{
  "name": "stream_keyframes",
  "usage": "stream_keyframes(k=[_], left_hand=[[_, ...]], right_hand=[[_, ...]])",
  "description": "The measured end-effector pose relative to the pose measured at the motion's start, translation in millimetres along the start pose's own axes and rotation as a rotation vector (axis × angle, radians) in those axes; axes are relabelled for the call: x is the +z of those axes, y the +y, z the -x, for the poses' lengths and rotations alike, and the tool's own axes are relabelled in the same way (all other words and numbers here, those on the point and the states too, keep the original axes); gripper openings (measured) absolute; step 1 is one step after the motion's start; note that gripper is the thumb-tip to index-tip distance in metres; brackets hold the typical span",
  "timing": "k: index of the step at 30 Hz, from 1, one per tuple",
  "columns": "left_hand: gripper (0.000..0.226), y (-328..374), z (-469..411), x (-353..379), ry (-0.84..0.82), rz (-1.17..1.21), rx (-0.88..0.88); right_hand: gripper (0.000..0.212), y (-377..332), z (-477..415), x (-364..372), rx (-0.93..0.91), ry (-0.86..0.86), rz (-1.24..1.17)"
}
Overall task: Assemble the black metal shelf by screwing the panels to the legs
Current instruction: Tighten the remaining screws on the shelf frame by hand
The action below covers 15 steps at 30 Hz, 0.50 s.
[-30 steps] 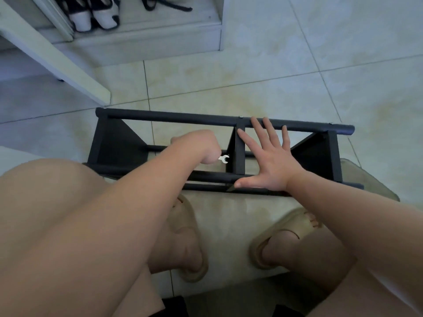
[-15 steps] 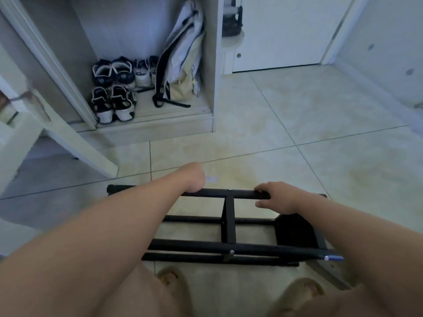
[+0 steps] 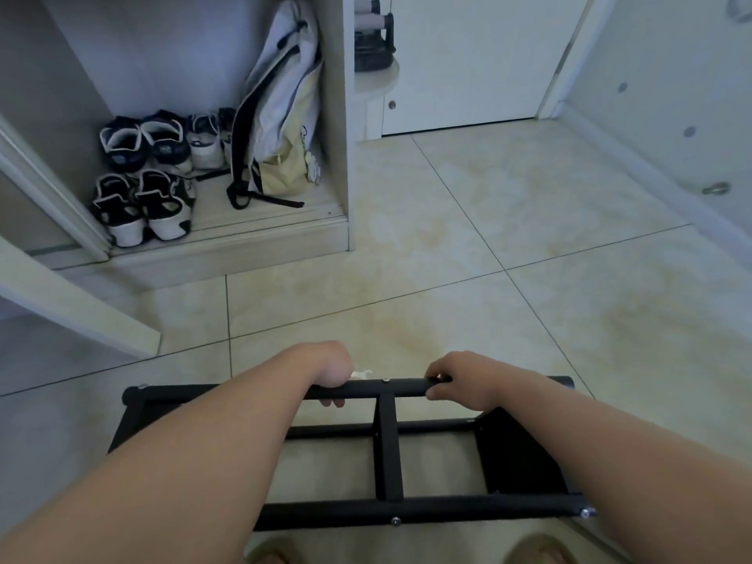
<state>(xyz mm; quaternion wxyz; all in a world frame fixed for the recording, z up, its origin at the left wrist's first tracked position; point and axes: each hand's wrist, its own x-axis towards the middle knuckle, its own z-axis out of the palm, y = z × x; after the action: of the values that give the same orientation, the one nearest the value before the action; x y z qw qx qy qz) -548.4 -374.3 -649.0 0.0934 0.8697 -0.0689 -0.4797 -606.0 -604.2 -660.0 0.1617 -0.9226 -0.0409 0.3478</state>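
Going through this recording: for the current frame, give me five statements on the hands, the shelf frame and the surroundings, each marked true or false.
1. The left hand and the right hand both grip the far bar of the black shelf frame. True.
2. The right hand lies flat with fingers spread. False: its fingers curl round the far bar.
3. A backpack leans inside the cupboard beside the shoes. True.
4. The frame's cross strut lies left of both hands. False: it meets the far bar between them.
5. The shoes stand on the floor tiles beside the frame. False: they stand inside the cupboard.
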Motion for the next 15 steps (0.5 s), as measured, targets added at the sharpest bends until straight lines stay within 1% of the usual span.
stream_keyframes(k=[5,10,13,15], left_hand=[[0.039,3.4,11.1,-9.4,0.089,-0.011,0.006],[0.031,3.6,16.6,-13.2,0.298,0.226,0.001],[0.03,1.3,18.3,-7.3,0.397,0.167,-0.005],[0.029,0.0,21.1,0.3,0.423,0.139,0.0]], right_hand=[[0.018,-3.0,5.5,-8.1,-0.019,0.121,-0.013],[0.022,-11.5,18.7,-16.7,-0.041,0.268,0.043],[0.017,-16.6,24.2,-12.2,-0.054,0.314,0.048],[0.011,-18.7,25.8,-5.9,-0.051,0.31,0.062]])
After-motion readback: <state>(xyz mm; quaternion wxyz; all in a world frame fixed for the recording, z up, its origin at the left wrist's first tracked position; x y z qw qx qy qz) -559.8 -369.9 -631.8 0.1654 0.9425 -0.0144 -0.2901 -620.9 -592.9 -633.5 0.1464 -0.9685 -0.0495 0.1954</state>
